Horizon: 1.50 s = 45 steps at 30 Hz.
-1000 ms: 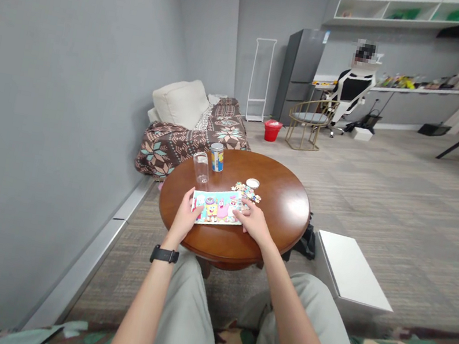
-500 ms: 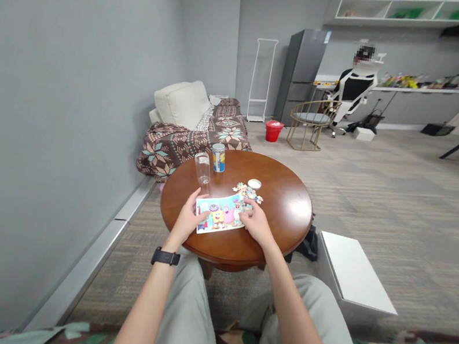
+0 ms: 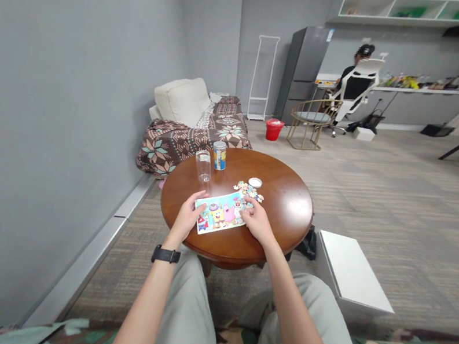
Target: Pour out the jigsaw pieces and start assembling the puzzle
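Left hand (image 3: 187,218): thumb and fingers gripping left end of cartoon picture card (image 3: 222,215). Right hand (image 3: 258,224): gripping its right end. Card: picture side up, over near part of round brown desk (image 3: 282,176). Just beyond: loose puzzle pieces (image 3: 248,190), white lid (image 3: 255,182) beside them. Farther left: upright clear jar (image 3: 203,166), with blue-and-yellow can (image 3: 219,158) just behind.

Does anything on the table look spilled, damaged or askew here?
No damage stands out. The puzzle pieces look mildly untidy, loosely heaped beside the round white lid. The picture card sits askew, slanting between the left hand and right hand.
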Tool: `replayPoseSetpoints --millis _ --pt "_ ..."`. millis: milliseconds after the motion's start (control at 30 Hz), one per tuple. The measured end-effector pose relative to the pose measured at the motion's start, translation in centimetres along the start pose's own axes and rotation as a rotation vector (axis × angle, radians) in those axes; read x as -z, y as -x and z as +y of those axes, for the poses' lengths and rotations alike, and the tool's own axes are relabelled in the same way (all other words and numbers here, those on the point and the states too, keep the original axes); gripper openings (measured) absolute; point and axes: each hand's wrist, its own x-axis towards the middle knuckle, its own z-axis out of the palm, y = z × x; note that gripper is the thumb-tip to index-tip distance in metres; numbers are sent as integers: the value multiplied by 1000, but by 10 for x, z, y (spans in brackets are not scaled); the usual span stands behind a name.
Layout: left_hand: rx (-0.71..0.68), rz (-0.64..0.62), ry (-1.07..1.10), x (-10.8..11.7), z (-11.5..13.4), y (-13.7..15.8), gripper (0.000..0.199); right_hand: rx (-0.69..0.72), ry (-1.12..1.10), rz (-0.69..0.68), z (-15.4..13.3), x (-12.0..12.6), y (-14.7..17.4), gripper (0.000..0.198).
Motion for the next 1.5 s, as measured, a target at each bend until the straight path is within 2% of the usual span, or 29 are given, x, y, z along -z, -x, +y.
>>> replayPoseSetpoints --millis 233,567,733,933,1500 --pt "-9 9 10 -1 2 0 53 18 -18 16 -4 0 2 50" --pt "19 -14 12 -1 5 1 47 50 -26 0 -10 2 4 60" --pt "12 -40 49 0 5 1 55 37 -39 6 -10 1 3 63" --pt "20 -54 49 1 5 1 57 20 -26 17 -7 1 2 71" --pt "8 -38 32 1 5 0 52 50 -3 -7 -5 1 1 53"
